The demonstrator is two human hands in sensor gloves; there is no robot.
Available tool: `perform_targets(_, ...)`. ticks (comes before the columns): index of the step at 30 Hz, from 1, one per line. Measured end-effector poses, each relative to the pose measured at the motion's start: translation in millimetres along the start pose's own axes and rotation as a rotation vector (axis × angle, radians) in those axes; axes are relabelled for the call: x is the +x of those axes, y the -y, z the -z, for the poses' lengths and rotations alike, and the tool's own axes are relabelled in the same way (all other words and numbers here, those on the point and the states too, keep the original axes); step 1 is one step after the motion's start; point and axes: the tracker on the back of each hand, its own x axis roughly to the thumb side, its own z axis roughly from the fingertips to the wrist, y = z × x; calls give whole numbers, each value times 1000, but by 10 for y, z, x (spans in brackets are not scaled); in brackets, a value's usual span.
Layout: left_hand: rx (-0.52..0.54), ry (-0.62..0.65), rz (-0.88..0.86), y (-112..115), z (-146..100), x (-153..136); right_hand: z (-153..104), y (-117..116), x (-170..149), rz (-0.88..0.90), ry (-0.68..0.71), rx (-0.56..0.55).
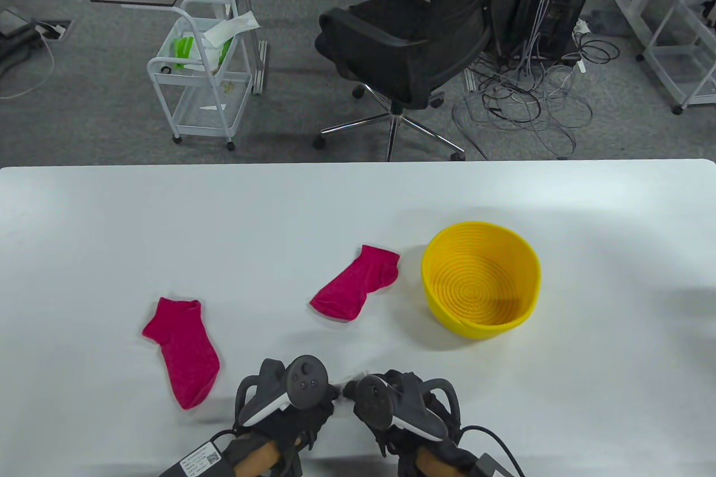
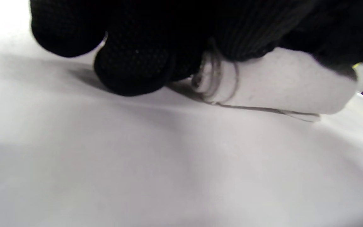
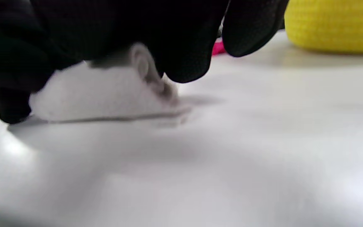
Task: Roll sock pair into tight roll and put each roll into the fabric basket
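Note:
A white sock roll (image 2: 279,85) lies on the white table (image 1: 168,220) at the near edge, between my two hands. My left hand (image 1: 296,410) curls its fingers (image 2: 131,63) over one end of the roll. At the other end, my right hand (image 1: 391,410) bends its fingers (image 3: 181,47) over the same white sock roll (image 3: 99,94). The trackers hide most of the roll in the table view. Two pink socks lie flat and apart: one (image 1: 182,351) left of my hands, one (image 1: 358,289) ahead of them. The yellow basket (image 1: 481,326) stands empty to the front right.
The yellow basket (image 3: 332,25) is a short way beyond my right hand. Past the table's far edge stand a black office chair (image 1: 414,46), a white wire trolley (image 1: 201,74) and a tangle of cables (image 1: 526,102) on the floor.

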Motion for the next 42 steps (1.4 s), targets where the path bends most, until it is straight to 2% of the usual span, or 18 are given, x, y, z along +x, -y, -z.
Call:
perform_targets(2,-3,-2,-6,0,5,-13,-37,77,28,12,24,-42)
perform_targets(5,-1,-4,-12,0,14,-18,-71,103,78,16,62,-48)
perform_targets(15,18,-2,-1,9,7,-17,-3,-74,37,-18,31,106)
perform_targets(19,8,-3,-36,-28,3,-52,23,-119,11,-8,4,130)
perform_targets(24,61,1,-75,-109,-48,-84,64,-164,-41,16,-30,144)
perform_targets(27,57,12,-66,-108,-60,-65,84,-183,-73,67,-53,160)
perform_targets(31,8,21,-29,-38,-34,-48,99,-183,-93,93,-66,149)
perform_targets(37,33,13,6,-9,-6,-1,105,-153,-137,150,-79,143)
perform_targets(40,34,18,6,-9,-8,16,87,-51,-180,170,-78,81)
perform_targets(42,30,19,0,-6,-1,7,51,63,-200,160,-65,-2)
